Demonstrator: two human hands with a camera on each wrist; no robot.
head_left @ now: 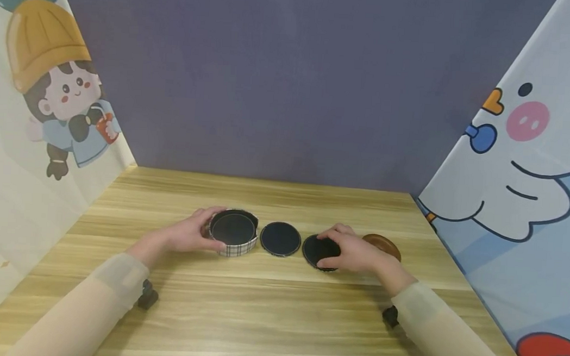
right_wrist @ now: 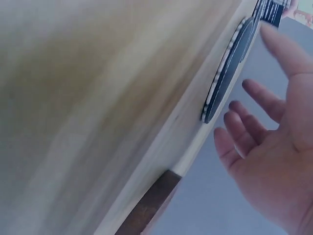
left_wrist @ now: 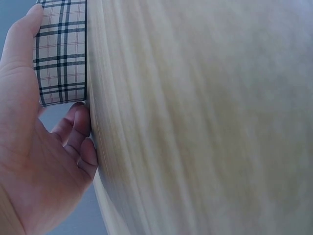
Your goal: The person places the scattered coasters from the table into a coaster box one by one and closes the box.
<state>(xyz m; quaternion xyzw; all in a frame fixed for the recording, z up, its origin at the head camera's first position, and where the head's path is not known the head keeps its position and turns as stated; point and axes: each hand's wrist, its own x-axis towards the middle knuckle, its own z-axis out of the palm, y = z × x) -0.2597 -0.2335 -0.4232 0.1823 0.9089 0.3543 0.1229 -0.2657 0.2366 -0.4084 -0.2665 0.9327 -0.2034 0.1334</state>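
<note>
Left hand (head_left: 193, 234): fingers clamped round plaid coaster holder (head_left: 239, 250), likely steadying it. Right hand (head_left: 351, 252): fingers apart over black coaster (head_left: 317, 249), apparently spanning width.

Both arms (head_left: 88, 299) extend forward, left grip (head_left: 194, 232) curved, right grip (head_left: 351, 252) seemingly loose, fingers (right_wrist: 264, 101) parted.

Purple-grey back wall (head_left: 291, 80), 2 cartoon-printed side walls (head_left: 491, 169), wood-grain tabletop (head_left: 266, 318).
</note>
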